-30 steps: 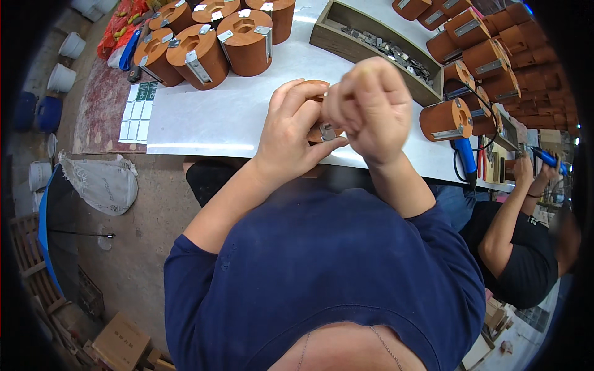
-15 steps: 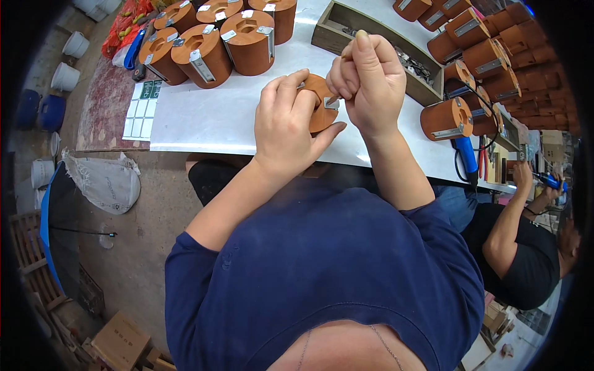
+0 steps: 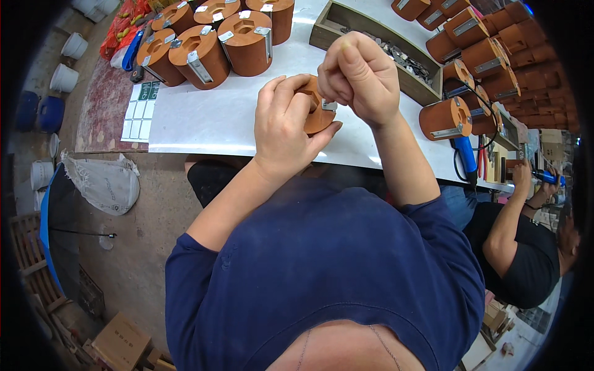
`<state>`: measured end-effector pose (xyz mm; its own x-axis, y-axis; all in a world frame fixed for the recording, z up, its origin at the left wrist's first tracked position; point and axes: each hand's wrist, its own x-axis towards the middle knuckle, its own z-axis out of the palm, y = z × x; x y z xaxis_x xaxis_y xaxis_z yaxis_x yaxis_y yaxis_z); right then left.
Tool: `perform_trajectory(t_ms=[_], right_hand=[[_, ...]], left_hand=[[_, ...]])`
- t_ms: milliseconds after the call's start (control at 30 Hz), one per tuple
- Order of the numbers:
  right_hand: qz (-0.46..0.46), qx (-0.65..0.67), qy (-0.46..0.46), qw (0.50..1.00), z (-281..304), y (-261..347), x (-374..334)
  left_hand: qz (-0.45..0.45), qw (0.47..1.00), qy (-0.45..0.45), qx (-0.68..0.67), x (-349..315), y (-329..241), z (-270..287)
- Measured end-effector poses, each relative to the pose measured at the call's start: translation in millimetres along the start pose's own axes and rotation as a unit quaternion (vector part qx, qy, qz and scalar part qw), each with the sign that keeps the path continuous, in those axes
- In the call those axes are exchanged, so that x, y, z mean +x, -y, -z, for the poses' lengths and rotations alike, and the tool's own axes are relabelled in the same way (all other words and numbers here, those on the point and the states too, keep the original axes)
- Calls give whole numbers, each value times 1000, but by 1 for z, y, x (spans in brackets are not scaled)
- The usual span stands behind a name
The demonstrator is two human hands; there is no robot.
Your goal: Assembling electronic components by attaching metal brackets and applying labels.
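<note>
My left hand (image 3: 286,120) is wrapped round an orange-brown cylinder (image 3: 318,117) near the front edge of the white-covered table. A hollow shows in the cylinder's top, partly behind my fingers. At its right edge sits a small metal plate (image 3: 329,106). My right hand (image 3: 364,77) is closed just above that plate, thumb bent over curled fingers; whatever it grips is hidden. Behind and to the left stand several similar cylinders (image 3: 245,46) with hexagonal holes and metal strips on their sides.
A long wooden box (image 3: 342,42) of small metal parts lies beyond my right hand. To the right are a lying cylinder (image 3: 440,119), a blue corded tool (image 3: 465,157) and stacked cylinders (image 3: 532,68). A co-worker (image 3: 516,247) holds another blue tool at far right.
My right hand has shifted slightly left and is turned more over the cylinder's right edge. My left hand keeps its hold on the cylinder.
</note>
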<state>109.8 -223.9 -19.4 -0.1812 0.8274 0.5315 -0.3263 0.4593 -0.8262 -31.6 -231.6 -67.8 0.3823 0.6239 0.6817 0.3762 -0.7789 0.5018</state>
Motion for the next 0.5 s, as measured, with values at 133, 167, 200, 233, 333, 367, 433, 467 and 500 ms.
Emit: perform_trajectory(t_ms=[133,167,200,233,333,367,433,467,500], right_hand=[[-46,-163,-17,985,-2,11,3],[-50,-224,-43,972,-4,14,3],[-53,-239,-55,968,-8,16,2],[-55,-255,-66,963,-14,18,0],[-53,-251,-119,959,-27,12,0],[-39,-207,-143,967,-28,5,0],[-10,-115,-190,975,-28,-6,1],[11,-110,-185,977,-28,-7,2],[13,-124,-163,979,-28,-7,3]], left_hand=[[-23,997,55,-40,6,9,11],[-27,997,65,-39,8,10,13],[-30,996,75,-38,8,10,15],[-20,997,71,-29,7,10,17],[11,998,56,-31,2,9,16],[20,998,48,-37,1,7,14],[38,998,32,-45,0,3,9],[40,998,26,-46,0,2,6],[43,998,20,-44,-2,1,3]])
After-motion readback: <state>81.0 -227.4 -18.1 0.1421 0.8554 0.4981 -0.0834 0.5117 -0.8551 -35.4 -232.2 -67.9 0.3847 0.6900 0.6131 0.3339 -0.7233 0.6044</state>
